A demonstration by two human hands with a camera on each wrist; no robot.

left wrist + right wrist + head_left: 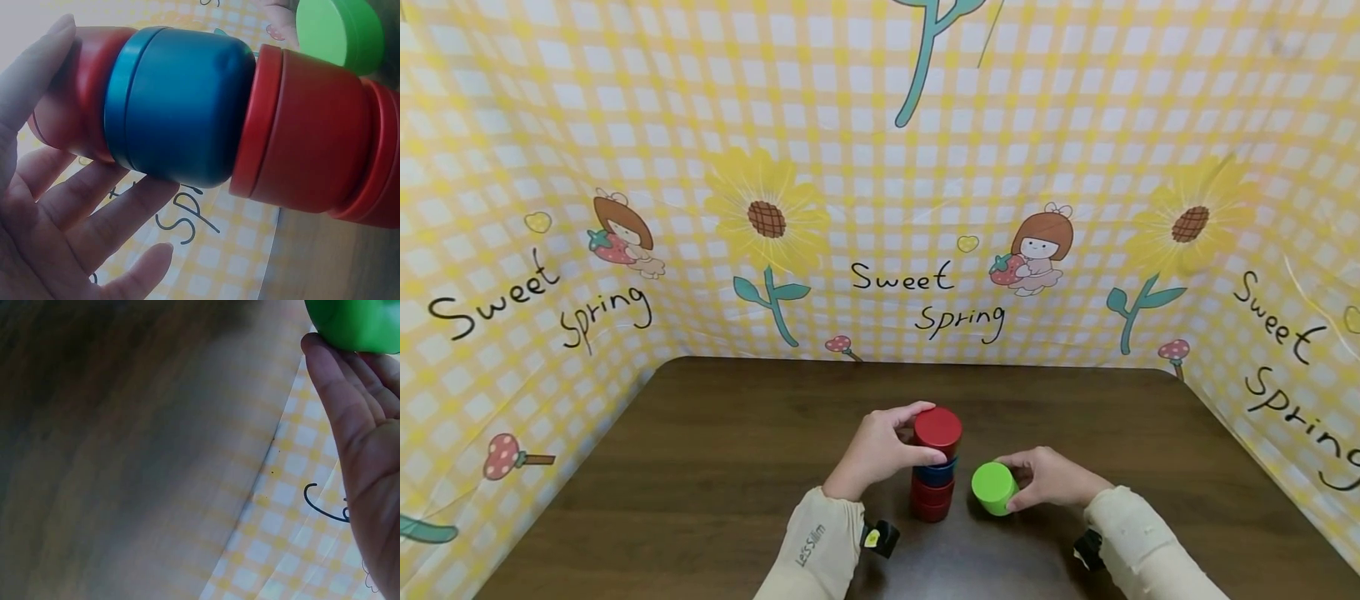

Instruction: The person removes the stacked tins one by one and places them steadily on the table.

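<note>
Head cam: L hand (pixel 878 450) grasps red cup (pixel 937 427) atop stack (pixel 936 473), prob. steadying it. Blue cup (pixel 181 103) directly under; two red cups (pixel 931 498) at stack's base. R hand (pixel 1054 477) pinches green cup (pixel 992 485) just R of stack, prob. side-held for control. Satin, rounded; plastic vs. painted wood, can't tell.

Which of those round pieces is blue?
The blue piece sits second from top in the stack. The other stacked pieces are red; the green piece, in the right hand, is apart.
</note>
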